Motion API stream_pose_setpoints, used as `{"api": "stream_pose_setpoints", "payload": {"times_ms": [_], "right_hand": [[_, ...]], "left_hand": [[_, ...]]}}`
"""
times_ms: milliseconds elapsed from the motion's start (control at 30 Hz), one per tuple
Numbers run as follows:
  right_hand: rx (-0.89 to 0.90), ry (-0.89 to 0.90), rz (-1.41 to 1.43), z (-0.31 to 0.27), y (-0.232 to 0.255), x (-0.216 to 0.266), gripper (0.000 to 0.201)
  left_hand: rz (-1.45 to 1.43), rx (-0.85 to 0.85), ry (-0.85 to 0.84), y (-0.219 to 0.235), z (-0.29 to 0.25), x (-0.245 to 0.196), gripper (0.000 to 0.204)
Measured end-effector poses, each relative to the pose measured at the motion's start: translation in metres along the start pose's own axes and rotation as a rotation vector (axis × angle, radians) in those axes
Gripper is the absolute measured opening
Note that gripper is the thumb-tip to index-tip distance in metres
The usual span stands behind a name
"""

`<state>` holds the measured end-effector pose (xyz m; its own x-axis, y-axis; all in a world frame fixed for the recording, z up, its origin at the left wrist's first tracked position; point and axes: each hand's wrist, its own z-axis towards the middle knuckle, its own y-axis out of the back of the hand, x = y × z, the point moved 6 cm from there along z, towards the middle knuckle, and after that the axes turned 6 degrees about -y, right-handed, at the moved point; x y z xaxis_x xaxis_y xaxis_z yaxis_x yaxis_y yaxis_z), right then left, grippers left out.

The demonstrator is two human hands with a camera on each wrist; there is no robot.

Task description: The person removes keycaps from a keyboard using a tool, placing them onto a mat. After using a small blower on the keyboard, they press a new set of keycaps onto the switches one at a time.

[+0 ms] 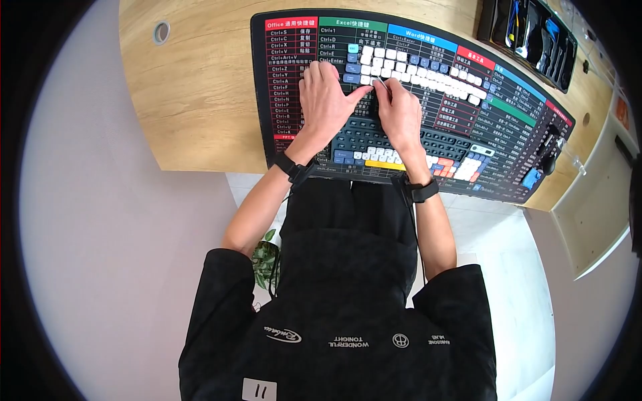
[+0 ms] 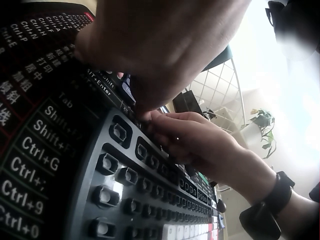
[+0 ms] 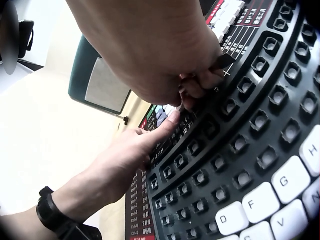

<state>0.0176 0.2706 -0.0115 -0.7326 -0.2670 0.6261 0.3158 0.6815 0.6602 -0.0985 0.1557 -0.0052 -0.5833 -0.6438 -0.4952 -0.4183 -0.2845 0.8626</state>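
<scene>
A keyboard [image 1: 445, 146] lies on a printed shortcut mat [image 1: 284, 107], its upper rows bare to the switches. White, grey and yellow keycaps remain on its lower part. Beyond it, loose keycaps [image 1: 428, 81] stand in rows on the mat. My right hand [image 1: 401, 115] pinches a small keycap puller [image 3: 226, 61], whose dark end shows in the right wrist view, just above the keyboard's far edge. My left hand [image 1: 324, 100] is at the left end of the keycap rows, fingers extended over the mat, thumb reaching to the right fingertips. The puller's working end is mostly hidden by fingers.
At the back right of the wooden table [image 1: 200, 100] is a black tray [image 1: 498, 30] holding cables and small blue items. Dark objects [image 1: 550, 150] and a blue item [image 1: 532, 178] lie on the mat's right end. A plant [image 1: 265, 260] stands below the table.
</scene>
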Motion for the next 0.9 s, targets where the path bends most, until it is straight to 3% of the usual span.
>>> {"api": "stream_pose_setpoints", "payload": {"times_ms": [167,300,367,500,567,633,767,900], "right_hand": [[-0.030,0.008,-0.007,-0.012,0.021,0.002,0.030],[0.014,-0.161,0.257,-0.039,0.047,-0.010,0.027],[0.018,-0.054,0.319,-0.054,0.060,-0.015,0.024],[0.019,-0.014,0.440,-0.084,0.067,-0.032,0.027],[0.148,-0.229,0.623,-0.098,0.060,-0.048,0.030],[0.179,-0.263,0.704,-0.108,0.055,-0.054,0.033],[0.168,-0.267,0.765,-0.118,0.046,-0.061,0.033],[0.136,-0.143,0.650,-0.121,0.039,-0.055,0.019]], "left_hand": [[0.020,-0.012,-0.005,-0.002,0.000,0.001,0.065],[0.066,-0.011,-0.004,-0.002,0.001,-0.003,0.066],[0.110,-0.012,-0.016,-0.002,0.000,-0.005,0.066],[0.125,-0.026,-0.020,-0.003,-0.002,-0.007,0.067],[0.139,-0.046,-0.032,-0.003,-0.003,-0.008,0.067],[0.126,-0.059,-0.033,-0.005,-0.005,-0.004,0.068],[0.044,-0.060,-0.079,0.003,-0.017,0.001,0.065],[-0.217,-0.059,-0.036,0.025,-0.053,-0.002,0.046]]}}
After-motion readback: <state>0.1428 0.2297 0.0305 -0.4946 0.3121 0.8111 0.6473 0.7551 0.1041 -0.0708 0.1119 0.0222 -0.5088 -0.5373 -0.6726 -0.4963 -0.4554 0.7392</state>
